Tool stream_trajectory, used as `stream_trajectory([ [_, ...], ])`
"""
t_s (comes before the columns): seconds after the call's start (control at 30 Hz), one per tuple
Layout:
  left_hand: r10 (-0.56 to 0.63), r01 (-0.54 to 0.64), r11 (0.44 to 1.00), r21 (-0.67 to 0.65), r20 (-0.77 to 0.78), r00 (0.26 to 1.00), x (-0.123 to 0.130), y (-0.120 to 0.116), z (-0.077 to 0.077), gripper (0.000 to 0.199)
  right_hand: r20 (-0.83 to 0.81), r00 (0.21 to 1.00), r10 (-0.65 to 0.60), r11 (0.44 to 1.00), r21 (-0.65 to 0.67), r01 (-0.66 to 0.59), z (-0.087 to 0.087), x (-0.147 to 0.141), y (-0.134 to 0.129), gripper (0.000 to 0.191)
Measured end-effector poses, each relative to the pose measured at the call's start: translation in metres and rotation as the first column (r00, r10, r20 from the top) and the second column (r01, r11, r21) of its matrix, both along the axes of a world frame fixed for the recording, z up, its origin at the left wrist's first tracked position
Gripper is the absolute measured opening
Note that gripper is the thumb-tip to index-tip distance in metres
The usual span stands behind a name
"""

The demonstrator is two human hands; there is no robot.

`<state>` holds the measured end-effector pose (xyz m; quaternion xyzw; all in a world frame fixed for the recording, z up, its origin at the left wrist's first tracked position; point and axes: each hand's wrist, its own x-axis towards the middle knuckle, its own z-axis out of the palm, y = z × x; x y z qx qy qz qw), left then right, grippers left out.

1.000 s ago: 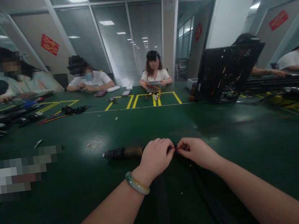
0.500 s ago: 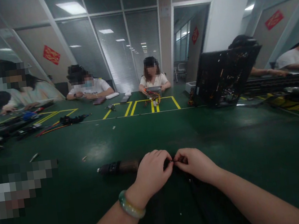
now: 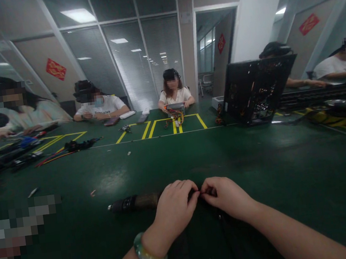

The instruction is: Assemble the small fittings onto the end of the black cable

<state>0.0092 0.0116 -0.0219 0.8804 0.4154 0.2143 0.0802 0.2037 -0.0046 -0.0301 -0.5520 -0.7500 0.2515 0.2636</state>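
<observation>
Fingertips of my left hand (image 3: pixel 177 204) and my right hand (image 3: pixel 228 196) meet in a pinch over the green table (image 3: pixel 151 161). What they hold between them is small and dark, too hidden to name. Behind and to the left of my left hand lies a dark cylindrical tool (image 3: pixel 134 203), like an electric screwdriver, its metal tip pointing left. The left hand covers its right end. From under my right hand a thin black cable (image 3: pixel 221 220) runs down toward me. A jade-like bangle (image 3: pixel 150 256) sits on my left wrist.
A black computer case (image 3: pixel 258 91) stands at the back right. Cable bundles (image 3: pixel 77 145) and black parts lie at the left. Across the table a person (image 3: pixel 174 91) holds a grey box (image 3: pixel 176 108) with wires. A blurred-out patch (image 3: pixel 15 233) covers the near left.
My view has shifted slightly, so the whole scene sits a little lower and further left. Both hands keep their fingertip pinch, with little visible change.
</observation>
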Motion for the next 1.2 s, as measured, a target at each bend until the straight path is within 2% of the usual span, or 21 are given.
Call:
stream_trajectory([
  [0.2, -0.010, 0.010, 1.000, 0.027, 0.008, 1.000, -0.0013, 0.0000, -0.0032, 0.012, 0.006, 1.000, 0.012, 1.000, 0.006, -0.012, -0.0028, 0.0005, 0.0008, 0.006],
  [0.53, -0.019, 0.020, 0.999, 0.035, -0.032, 0.999, -0.0021, -0.0004, -0.0005, 0.009, 0.013, 1.000, 0.021, 0.999, -0.048, -0.020, 0.0053, -0.0014, -0.0013, 0.007],
  [1.2, -0.036, 0.036, 0.999, 0.027, 0.002, 0.999, -0.0030, -0.0009, -0.0025, 0.009, 0.006, 1.000, -0.004, 0.998, -0.069, 0.004, 0.0030, -0.0018, -0.0017, 0.007],
])
